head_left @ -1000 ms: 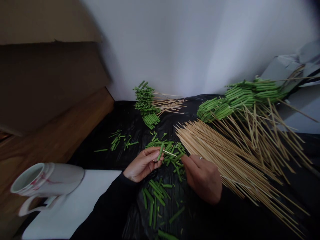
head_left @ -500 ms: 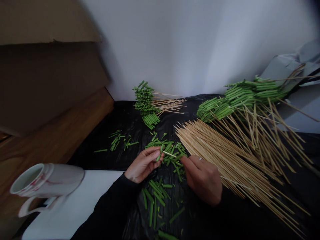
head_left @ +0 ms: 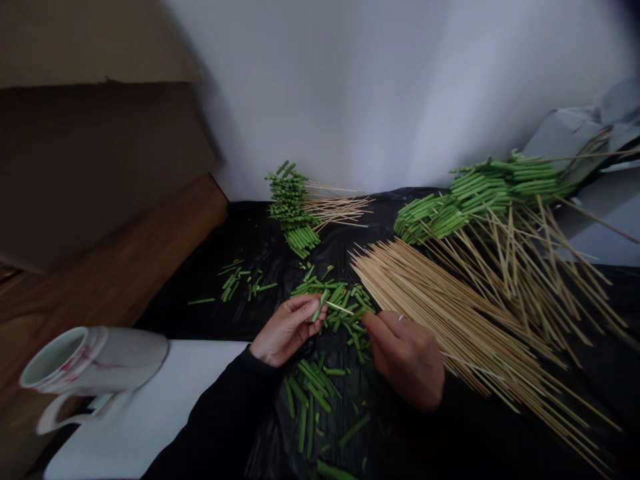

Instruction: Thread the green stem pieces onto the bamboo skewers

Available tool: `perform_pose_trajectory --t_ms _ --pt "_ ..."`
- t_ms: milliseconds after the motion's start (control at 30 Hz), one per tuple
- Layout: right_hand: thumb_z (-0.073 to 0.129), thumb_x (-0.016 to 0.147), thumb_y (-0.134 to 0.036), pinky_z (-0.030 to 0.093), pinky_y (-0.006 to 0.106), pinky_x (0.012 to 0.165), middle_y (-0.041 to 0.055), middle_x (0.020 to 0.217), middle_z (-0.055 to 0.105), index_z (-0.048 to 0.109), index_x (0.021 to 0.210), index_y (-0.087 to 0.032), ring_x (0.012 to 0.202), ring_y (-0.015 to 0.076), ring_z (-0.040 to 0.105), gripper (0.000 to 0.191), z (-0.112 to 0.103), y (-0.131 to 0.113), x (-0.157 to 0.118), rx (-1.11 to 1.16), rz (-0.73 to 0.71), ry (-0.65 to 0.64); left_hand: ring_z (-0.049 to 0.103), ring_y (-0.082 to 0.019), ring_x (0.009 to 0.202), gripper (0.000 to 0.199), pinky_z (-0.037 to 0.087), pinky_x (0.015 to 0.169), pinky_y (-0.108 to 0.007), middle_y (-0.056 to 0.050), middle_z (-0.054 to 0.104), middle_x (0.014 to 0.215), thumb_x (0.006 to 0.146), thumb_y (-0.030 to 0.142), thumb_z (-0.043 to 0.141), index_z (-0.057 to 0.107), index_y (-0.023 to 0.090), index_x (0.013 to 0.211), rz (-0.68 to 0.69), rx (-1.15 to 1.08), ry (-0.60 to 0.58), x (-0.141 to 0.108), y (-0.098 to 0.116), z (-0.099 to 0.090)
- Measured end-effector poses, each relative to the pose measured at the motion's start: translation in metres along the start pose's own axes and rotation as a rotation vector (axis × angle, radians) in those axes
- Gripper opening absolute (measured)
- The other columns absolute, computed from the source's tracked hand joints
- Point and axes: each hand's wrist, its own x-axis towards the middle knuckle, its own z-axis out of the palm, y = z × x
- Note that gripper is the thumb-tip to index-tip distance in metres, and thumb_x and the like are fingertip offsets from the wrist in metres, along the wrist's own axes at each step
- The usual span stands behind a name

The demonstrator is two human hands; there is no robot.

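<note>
My left hand [head_left: 290, 327] pinches a short cut piece of green stem [head_left: 320, 305], like garlic scape, between thumb and fingers. A thin bamboo skewer [head_left: 340, 307] runs from that piece to my right hand [head_left: 406, 360], whose fingers are closed around it. Another green piece shows at the right fingertips; whether it is on the skewer I cannot tell. Beneath and between the hands lies a heap of loose cut stems [head_left: 345, 293]. More cut stems [head_left: 313, 387] are scattered nearer to me. To the right of my right hand spreads a large pile of bare bamboo skewers [head_left: 450, 307].
Filled skewers of green stems [head_left: 290, 207] are stacked by the white wall [head_left: 320, 100], with a larger stack [head_left: 490, 193] at right. Black plastic sheeting [head_left: 200, 320] covers the surface. A mug [head_left: 115, 357] stands on a white surface [head_left: 150, 413] at left, near a cardboard box [head_left: 100, 147].
</note>
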Motion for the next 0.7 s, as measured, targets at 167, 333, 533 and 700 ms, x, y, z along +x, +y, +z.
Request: perform_pose_trajectory --t_ms 167,333,533,700 --pt "0.043 0.09 -0.014 0.027 0.031 0.055 0.0002 0.065 0.052 0.065 0.097 -0.016 0.059 0.0128 0.043 0.023 0.0002 -0.0003 -0.0004 0.008 -0.007 0.001 0.057 -0.008 0.067 0.022 0.047 0.064 -0.018 -0.003 0.064 0.076 0.067 0.024 0.081 0.071 0.013 0.083 0.009 0.02 -0.001 0.0002 0.0003 0.0" --pt "0.043 0.09 -0.012 0.027 0.031 0.055 0.0 0.064 0.051 0.065 0.096 -0.015 0.059 0.0132 0.044 0.023 -0.0002 -0.0003 -0.0003 0.019 -0.027 0.008 0.056 -0.008 0.067 0.019 0.046 0.065 -0.018 -0.002 0.063 0.075 0.069 0.026 0.079 0.072 0.013 0.081 0.05 0.078 -0.005 -0.0004 0.0002 0.0005" --pt "0.042 0.089 -0.009 0.027 0.031 0.055 0.0008 0.065 0.052 0.064 0.096 -0.015 0.059 0.0138 0.044 0.024 -0.0005 -0.0015 -0.0012 0.006 -0.032 -0.006 0.058 -0.01 0.07 0.021 0.046 0.072 -0.023 -0.004 0.068 0.076 0.067 0.027 0.081 0.075 0.013 0.083 0.146 0.181 0.056 -0.0018 -0.0012 0.0033" --pt "0.042 0.09 -0.009 0.025 0.032 0.056 0.0006 0.064 0.051 0.064 0.096 -0.014 0.058 0.0141 0.043 0.024 -0.0006 -0.004 -0.0013 0.027 -0.013 -0.004 0.059 -0.011 0.071 0.023 0.046 0.074 -0.025 -0.004 0.069 0.075 0.063 0.028 0.083 0.076 0.014 0.079 0.144 0.212 0.094 -0.002 -0.0037 0.0072"
